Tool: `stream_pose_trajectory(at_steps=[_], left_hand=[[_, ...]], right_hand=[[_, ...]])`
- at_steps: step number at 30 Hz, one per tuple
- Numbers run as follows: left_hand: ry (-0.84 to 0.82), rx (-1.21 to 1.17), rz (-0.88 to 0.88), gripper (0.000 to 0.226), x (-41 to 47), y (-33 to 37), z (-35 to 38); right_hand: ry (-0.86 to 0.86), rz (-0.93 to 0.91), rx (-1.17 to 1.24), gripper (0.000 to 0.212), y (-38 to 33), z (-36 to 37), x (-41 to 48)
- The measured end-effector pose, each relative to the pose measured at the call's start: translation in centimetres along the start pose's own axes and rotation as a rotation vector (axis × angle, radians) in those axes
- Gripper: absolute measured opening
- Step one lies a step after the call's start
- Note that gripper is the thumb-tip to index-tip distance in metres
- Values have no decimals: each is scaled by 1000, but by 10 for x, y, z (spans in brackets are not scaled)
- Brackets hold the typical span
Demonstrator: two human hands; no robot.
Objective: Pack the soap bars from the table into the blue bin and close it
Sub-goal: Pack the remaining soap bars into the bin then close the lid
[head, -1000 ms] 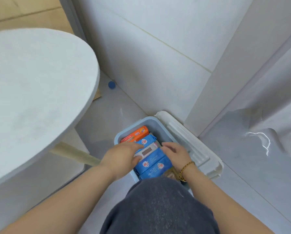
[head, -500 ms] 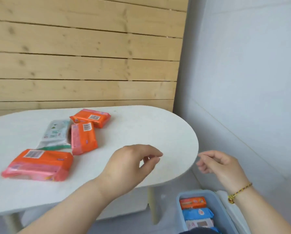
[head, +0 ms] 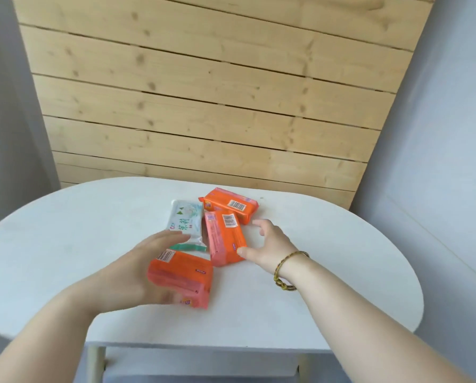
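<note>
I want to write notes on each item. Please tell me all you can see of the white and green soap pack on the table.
The white and green soap pack is a soft, glossy wrapper with green print and a green band at its near end. It lies flat on the white table, beside an orange pack. The left hand covers its near corner; contact is unclear.

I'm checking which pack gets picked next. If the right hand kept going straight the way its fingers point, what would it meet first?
Probably the middle orange soap pack: the right hand is open beside it, thumb already near its front corner. Depth is unclear.
</note>
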State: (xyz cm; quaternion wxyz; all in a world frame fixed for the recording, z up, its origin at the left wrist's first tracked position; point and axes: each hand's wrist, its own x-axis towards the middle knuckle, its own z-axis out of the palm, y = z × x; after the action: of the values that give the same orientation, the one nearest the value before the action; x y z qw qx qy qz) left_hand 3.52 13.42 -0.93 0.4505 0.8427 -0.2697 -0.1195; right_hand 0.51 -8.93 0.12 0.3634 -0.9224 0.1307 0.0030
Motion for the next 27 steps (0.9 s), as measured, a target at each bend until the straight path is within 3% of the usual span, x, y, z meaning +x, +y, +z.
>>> stream_pose_trajectory(at_steps=[3, 9, 16, 20, 27], left_hand=[[-94, 242, 54, 90, 7, -11, 0], [-150, 605, 48, 87, 11, -24, 6], [-66, 654, 26, 83, 15, -29, 10], [-8, 665, 62, 80, 16, -29, 7], [75, 584, 60, 71, 6, -11, 0]], right_hand=[[15, -7, -65, 72, -21, 21, 21], [11, 61, -215, 91, -35, 51, 48], [-95, 188, -328, 109, -42, 54, 56], [-99, 186, -398, 101, -41, 56, 54], [5, 117, -278, 92, -28, 51, 40]])
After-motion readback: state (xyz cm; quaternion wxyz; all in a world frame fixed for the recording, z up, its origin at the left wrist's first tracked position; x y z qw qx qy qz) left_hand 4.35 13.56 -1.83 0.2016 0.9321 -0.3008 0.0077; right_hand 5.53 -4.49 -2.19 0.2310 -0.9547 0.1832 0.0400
